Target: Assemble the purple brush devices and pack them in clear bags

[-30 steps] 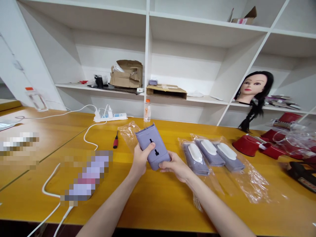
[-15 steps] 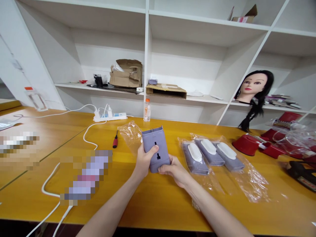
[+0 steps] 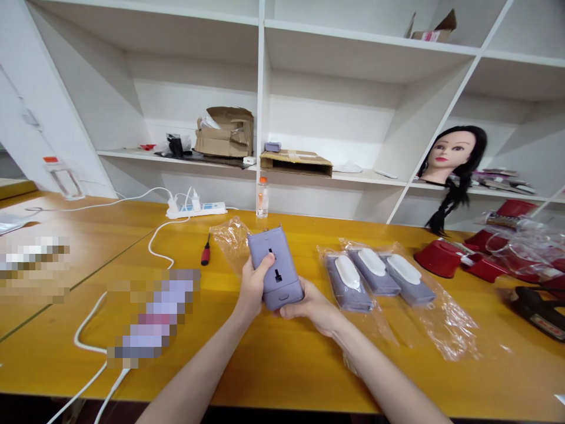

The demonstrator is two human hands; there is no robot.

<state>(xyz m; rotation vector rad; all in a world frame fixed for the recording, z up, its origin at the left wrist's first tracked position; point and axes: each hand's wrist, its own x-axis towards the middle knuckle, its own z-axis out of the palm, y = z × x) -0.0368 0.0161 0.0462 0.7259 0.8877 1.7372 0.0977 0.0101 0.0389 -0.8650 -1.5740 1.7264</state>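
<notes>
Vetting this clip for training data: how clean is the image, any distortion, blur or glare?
Head view: wide-angle distortion bends the white shelving toward the edges; pixelated mosaics hide items on the wooden table; the clear plastic bags show glare; the lilac plastic device is sharp.

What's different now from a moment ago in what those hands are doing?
The lavender plastic device has turned: nearly upright half a second ago, its top now leans left. The left hand and right hand both kept hold of it; neither let go. The three bagged lavender packs and the red-handled screwdriver stayed where they were.
</notes>
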